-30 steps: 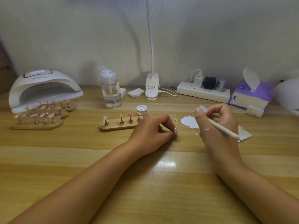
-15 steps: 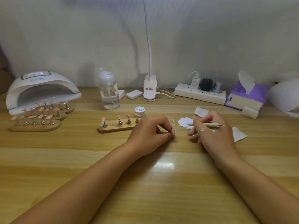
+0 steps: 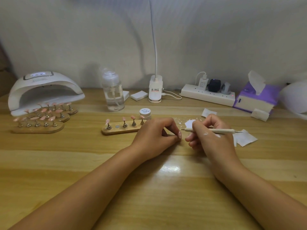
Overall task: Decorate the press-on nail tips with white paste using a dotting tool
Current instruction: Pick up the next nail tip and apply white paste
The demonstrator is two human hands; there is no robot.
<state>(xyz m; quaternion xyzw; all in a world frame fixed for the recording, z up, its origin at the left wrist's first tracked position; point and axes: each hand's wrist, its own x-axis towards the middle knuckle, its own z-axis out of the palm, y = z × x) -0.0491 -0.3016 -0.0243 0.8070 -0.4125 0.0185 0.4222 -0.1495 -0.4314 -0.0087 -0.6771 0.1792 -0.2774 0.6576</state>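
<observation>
My left hand (image 3: 154,136) rests on the wooden table with curled fingers, thumb and forefinger pinched together on a small pink nail tip (image 3: 179,134) that is mostly hidden. My right hand (image 3: 211,140) grips the white dotting tool (image 3: 224,130), held level with its fine tip pointing left, close to the left fingertips. White smears mark the back of that hand. A patch of white paste (image 3: 189,124) lies on the table behind it. Left of my hands, a wooden holder (image 3: 121,130) carries several pink tips on pegs, with one bare slot. Behind it stands a small paste jar (image 3: 145,112).
Far left are a white curing lamp (image 3: 44,90) and more holders of pink tips (image 3: 38,127). A pump bottle (image 3: 113,95), desk lamp base (image 3: 155,90), power strip (image 3: 207,97) and purple tissue box (image 3: 255,100) line the back. Paper wipes (image 3: 245,139) lie to the right.
My right hand came down and left from the paste patch. The tool swung level, and its tip now sits near the left fingertips. My left hand stayed put.
</observation>
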